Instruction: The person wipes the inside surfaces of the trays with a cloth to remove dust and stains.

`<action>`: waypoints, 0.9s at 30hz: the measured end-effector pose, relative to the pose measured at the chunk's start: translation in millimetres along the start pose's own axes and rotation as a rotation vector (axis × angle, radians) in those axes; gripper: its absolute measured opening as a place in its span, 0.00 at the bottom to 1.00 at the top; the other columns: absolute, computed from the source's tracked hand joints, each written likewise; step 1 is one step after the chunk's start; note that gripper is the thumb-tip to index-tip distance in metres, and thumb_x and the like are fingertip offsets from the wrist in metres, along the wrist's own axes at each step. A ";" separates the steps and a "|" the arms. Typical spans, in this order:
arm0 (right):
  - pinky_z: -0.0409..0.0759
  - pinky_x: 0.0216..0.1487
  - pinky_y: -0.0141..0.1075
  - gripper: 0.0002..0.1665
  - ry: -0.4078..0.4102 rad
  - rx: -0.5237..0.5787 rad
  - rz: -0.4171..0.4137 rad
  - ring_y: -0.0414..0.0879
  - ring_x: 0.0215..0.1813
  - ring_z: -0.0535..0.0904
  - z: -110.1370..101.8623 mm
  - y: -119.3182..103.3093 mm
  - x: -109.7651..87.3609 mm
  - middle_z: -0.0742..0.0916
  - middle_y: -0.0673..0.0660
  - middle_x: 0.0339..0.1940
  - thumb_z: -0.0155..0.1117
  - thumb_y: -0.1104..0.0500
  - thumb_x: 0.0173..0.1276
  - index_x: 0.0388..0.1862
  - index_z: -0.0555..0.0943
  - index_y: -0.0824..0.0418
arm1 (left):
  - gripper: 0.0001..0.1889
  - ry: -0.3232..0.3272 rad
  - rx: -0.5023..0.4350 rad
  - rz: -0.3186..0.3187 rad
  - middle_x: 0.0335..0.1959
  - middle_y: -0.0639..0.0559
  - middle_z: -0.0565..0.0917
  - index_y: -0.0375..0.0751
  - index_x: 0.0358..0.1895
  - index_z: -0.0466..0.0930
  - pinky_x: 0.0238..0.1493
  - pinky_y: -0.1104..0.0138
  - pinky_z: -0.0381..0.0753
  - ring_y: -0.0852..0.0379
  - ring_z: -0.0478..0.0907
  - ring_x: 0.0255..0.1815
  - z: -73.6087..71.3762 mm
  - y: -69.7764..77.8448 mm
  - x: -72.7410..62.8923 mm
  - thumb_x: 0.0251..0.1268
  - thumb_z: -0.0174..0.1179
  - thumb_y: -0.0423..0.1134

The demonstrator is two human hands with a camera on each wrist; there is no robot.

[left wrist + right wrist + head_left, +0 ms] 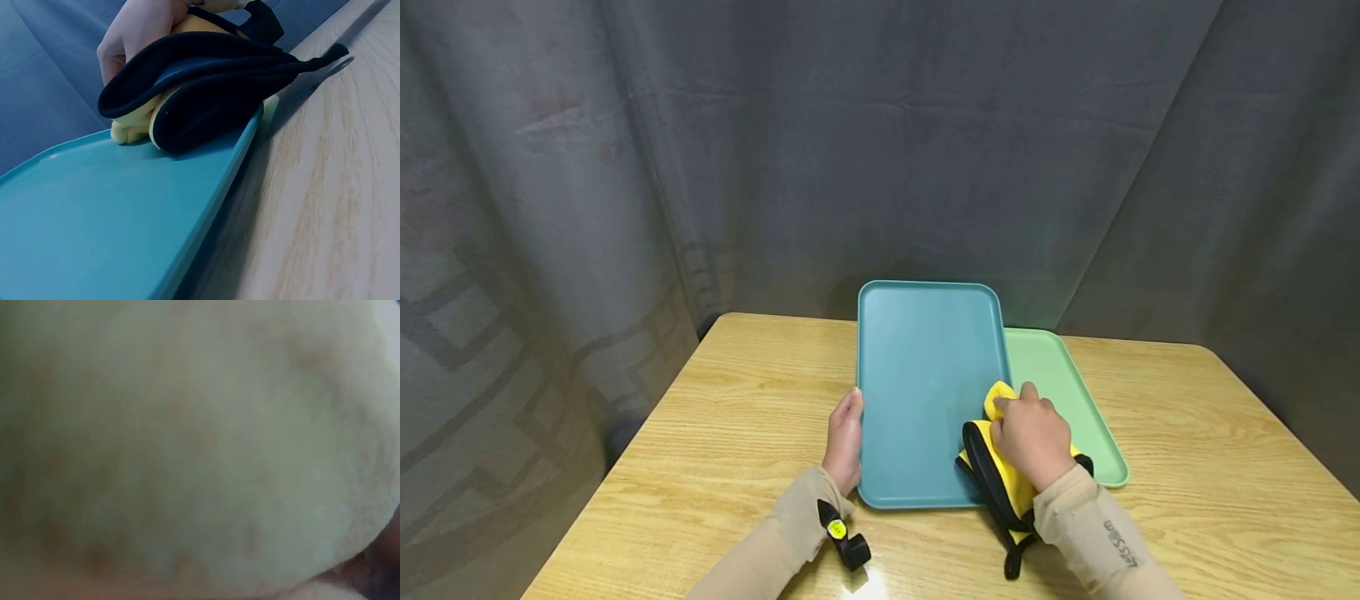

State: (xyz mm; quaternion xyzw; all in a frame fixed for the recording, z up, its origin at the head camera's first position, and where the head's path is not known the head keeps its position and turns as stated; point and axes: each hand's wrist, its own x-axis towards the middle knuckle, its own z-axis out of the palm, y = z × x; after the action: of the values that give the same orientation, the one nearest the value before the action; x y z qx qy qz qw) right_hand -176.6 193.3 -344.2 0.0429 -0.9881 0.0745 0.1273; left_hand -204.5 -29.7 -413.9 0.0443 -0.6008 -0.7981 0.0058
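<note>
A blue tray point(928, 375) lies lengthwise in the head view, its right part overlapping a green tray point(1052, 383). My left hand point(844, 440) holds the blue tray by its left edge; the thumb shows along the rim and the other fingers are hidden. A yellow cleaning cloth with black edging point(992, 475) is bunched under my right hand point(1036, 433), which grips it against the blue tray's lower right part. In the left wrist view, folds of the cloth point(200, 94) hang over the tray's rim. The right wrist view is a pale blur.
Both trays are on a light wooden table point(760, 383) with rounded back corners. A grey curtain point(880, 167) hangs right behind the table and down its left side. A black strap point(842, 533) with a yellow spot sits around the left wrist.
</note>
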 end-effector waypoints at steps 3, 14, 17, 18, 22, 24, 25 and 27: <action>0.72 0.17 0.42 0.18 -0.022 0.020 0.019 0.54 0.24 0.71 -1.1 0.1 -0.7 0.76 0.67 0.34 0.58 0.61 0.57 0.46 0.84 0.62 | 0.28 -0.002 -0.010 -0.001 0.75 0.38 0.50 0.33 0.72 0.50 0.77 0.49 0.45 0.39 0.42 0.76 -0.3 -0.5 -0.2 0.77 0.36 0.46; 0.70 0.16 0.39 0.15 -0.043 0.032 0.018 0.52 0.21 0.70 -1.6 0.5 -5.4 0.75 0.64 0.30 0.57 0.62 0.57 0.42 0.84 0.62 | 0.29 0.012 0.011 0.000 0.75 0.37 0.49 0.32 0.72 0.50 0.77 0.48 0.43 0.38 0.41 0.76 -0.5 -0.2 -0.3 0.76 0.37 0.48; 0.70 0.17 0.39 0.17 -0.028 0.036 0.006 0.51 0.21 0.70 -0.6 -0.2 -5.5 0.76 0.65 0.31 0.57 0.62 0.57 0.44 0.84 0.62 | 0.29 0.012 0.006 -0.001 0.75 0.37 0.49 0.32 0.72 0.50 0.77 0.48 0.43 0.39 0.41 0.76 -0.6 -0.3 0.2 0.76 0.37 0.47; 0.70 0.17 0.39 0.17 -0.022 0.038 0.001 0.51 0.21 0.70 -0.1 -0.8 -5.3 0.76 0.65 0.31 0.57 0.62 0.57 0.45 0.84 0.62 | 0.29 0.012 0.005 0.001 0.75 0.37 0.49 0.32 0.72 0.50 0.77 0.48 0.43 0.39 0.41 0.76 -0.7 -0.4 0.3 0.76 0.37 0.46; 0.70 0.16 0.38 0.18 0.003 0.043 -0.027 0.51 0.21 0.70 1.7 -5.1 -4.1 0.77 0.65 0.32 0.58 0.63 0.56 0.45 0.84 0.62 | 0.28 0.008 0.001 -0.002 0.75 0.37 0.50 0.33 0.72 0.51 0.77 0.49 0.43 0.39 0.41 0.76 -0.4 0.3 -0.2 0.76 0.37 0.46; 0.69 0.15 0.38 0.17 0.015 0.044 -0.046 0.50 0.21 0.70 2.7 -8.3 -3.6 0.78 0.65 0.32 0.59 0.63 0.56 0.45 0.85 0.62 | 0.29 0.002 0.000 -0.006 0.75 0.38 0.49 0.34 0.72 0.50 0.77 0.48 0.43 0.40 0.41 0.76 -0.1 0.6 -0.8 0.76 0.37 0.47; 0.69 0.15 0.37 0.17 0.020 0.043 -0.056 0.50 0.21 0.69 3.1 -10.1 -3.4 0.78 0.65 0.33 0.59 0.63 0.56 0.45 0.85 0.62 | 0.29 0.000 0.002 -0.007 0.75 0.38 0.49 0.34 0.72 0.51 0.77 0.48 0.43 0.40 0.42 0.76 0.1 0.6 -1.1 0.76 0.37 0.47; 0.68 0.15 0.36 0.17 0.033 0.040 -0.077 0.49 0.21 0.69 3.8 -14.2 -3.3 0.78 0.65 0.32 0.60 0.63 0.56 0.45 0.85 0.62 | 0.29 -0.001 0.003 -0.007 0.75 0.39 0.49 0.35 0.72 0.51 0.77 0.48 0.44 0.40 0.42 0.76 0.5 0.4 -1.4 0.76 0.37 0.48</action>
State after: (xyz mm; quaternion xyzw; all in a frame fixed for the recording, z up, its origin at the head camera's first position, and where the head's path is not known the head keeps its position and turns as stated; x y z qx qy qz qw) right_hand -172.9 178.9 -346.7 0.0820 -0.9819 0.0898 0.1453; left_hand -203.2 -29.2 -413.3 0.0460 -0.6019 -0.7972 0.0024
